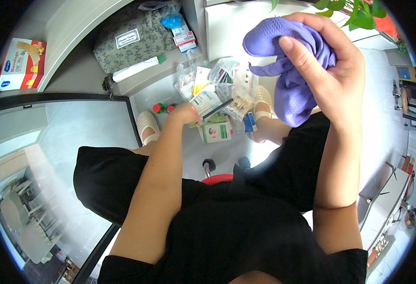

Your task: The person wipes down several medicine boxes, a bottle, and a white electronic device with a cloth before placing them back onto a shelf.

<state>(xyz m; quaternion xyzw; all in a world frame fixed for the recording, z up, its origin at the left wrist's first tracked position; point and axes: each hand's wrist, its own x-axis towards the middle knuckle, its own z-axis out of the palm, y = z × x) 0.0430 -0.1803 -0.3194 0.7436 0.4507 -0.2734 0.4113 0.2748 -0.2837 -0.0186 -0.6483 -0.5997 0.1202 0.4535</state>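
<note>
My right hand, raised at the upper right, grips a bunched purple cloth. Lower down, at the pile on the floor between the feet, my left hand has its fingers closed on the near end of a thin black stick-like object. Around it lie a white packet with print, a clear bag of cotton swabs, a green-and-white box, a blue-and-white box and clear plastic bags. A bottle with a green cap is left of that hand.
An open cabinet holds a patterned fabric box, small medicine boxes and a white roll. A bandage box stands at the far left. A black-framed glass door is at left, a white drawer front ahead, leaves above right.
</note>
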